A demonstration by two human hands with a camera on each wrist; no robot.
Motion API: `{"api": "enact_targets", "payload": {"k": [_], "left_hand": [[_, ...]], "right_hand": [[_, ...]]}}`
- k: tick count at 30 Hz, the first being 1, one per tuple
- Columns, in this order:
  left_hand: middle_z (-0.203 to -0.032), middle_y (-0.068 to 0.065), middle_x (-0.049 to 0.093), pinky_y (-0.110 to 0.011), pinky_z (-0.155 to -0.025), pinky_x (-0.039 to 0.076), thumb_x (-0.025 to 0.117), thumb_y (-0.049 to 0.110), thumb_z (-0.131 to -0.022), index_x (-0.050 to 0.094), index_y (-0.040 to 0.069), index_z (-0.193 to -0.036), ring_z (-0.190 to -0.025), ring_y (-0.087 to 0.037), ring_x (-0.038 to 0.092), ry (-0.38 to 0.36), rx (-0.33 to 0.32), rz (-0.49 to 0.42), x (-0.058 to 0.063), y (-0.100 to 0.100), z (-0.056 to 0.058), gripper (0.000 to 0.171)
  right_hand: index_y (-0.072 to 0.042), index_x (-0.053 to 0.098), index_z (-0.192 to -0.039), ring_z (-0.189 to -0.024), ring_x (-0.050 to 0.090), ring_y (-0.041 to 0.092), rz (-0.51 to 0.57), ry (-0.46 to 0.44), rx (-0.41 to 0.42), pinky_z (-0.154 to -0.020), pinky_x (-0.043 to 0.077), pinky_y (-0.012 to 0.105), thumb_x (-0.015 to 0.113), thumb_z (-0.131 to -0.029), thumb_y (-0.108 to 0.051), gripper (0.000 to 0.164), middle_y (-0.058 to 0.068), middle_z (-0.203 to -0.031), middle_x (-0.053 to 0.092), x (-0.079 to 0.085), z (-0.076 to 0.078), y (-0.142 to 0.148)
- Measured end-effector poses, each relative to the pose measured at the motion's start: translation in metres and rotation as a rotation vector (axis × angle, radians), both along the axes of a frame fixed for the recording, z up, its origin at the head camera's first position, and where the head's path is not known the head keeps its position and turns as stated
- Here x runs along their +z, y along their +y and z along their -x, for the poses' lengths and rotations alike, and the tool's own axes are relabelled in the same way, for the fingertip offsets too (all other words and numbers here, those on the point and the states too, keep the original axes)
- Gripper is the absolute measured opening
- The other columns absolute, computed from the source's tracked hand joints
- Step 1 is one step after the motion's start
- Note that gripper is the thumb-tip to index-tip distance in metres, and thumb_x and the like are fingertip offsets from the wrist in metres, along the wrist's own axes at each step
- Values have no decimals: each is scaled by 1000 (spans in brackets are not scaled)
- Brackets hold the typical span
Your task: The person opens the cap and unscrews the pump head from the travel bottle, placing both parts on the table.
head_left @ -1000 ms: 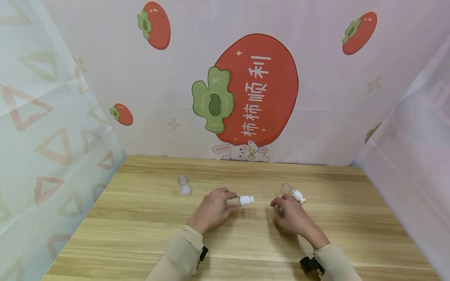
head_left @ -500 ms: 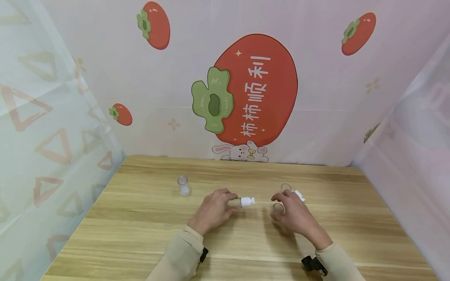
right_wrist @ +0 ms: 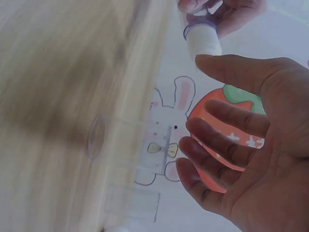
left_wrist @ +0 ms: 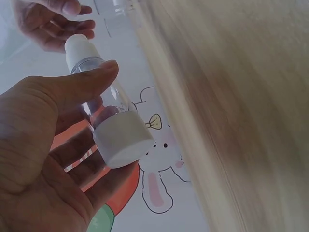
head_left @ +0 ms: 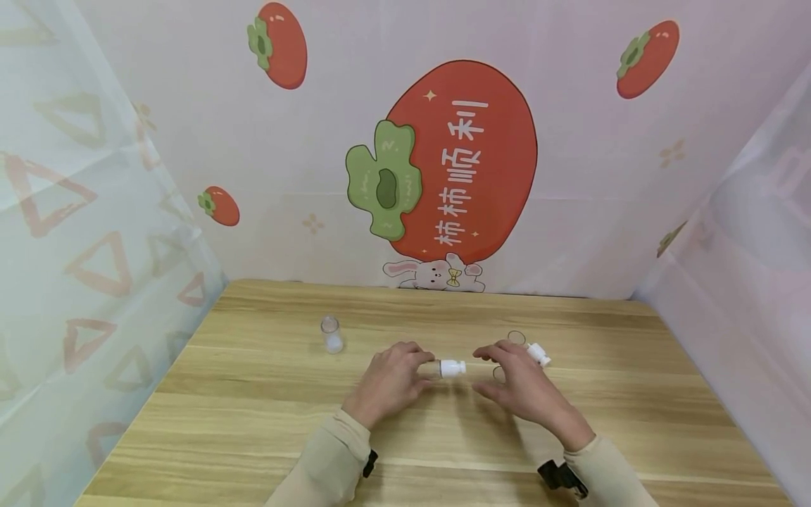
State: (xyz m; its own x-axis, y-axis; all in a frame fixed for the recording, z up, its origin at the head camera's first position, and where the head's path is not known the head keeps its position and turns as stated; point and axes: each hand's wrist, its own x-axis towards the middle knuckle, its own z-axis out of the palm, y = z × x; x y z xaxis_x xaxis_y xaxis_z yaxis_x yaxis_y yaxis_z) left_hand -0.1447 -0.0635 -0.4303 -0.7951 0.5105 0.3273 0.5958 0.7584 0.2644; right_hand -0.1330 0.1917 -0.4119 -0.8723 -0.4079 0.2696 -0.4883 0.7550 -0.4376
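My left hand (head_left: pixel 393 380) holds a small clear pump bottle (left_wrist: pixel 118 99) with a white pump head (head_left: pixel 453 367) and a white base, tilted in the left wrist view. In the head view the pump head points right. Facing it is my right hand (head_left: pixel 522 384), its fingers (right_wrist: pixel 227 157) apart and relaxed with nothing held. The right thumb tip appears close to the pump head in the right wrist view; contact cannot be told. Partly behind the right hand, a clear cap (right_wrist: pixel 98 137) stands on the table.
A second clear cap (right_wrist: pixel 133 203) stands behind the right hand. Beside it is another white pump head (head_left: pixel 538 354), its lower part hidden by the hand. Farther left, a clear container with a white lower part (head_left: pixel 332 343) stands on the wooden table (head_left: pixel 222 422). A printed cloth (head_left: pixel 570 246) hangs behind.
My right fingers have spread away from the nearer clear cap, leaving it on the table, and the hand has shifted left. The left hand has moved slightly right with the pump bottle.
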Motion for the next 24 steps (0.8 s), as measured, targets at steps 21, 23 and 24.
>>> {"api": "enact_targets", "payload": {"k": [21,23,24], "left_hand": [[-107,2,70,-32,-74,57,88,25,-81,75,17,-116,-95,-15,64,154,-33,36,7,3,-6,39],[-107,2,70,-31,-74,57,89,24,-80,75,16,-115,-94,-14,64,170,-34,28,8,3,-6,39],[-106,2,70,-31,-75,57,89,24,-79,75,16,-114,-94,-14,64,180,-35,25,8,3,-6,39]], "right_hand": [[-6,66,-126,-102,63,18,126,-174,135,-82,54,40,76,-91,-40,50,1,-115,68,2,7,-22],[-4,65,-126,-101,63,17,137,-184,145,-81,54,40,75,-92,-42,51,-1,-113,68,2,7,-23],[-5,66,-125,-99,62,16,143,-191,150,-80,54,39,74,-93,-42,49,-2,-111,68,2,7,-24]]}}
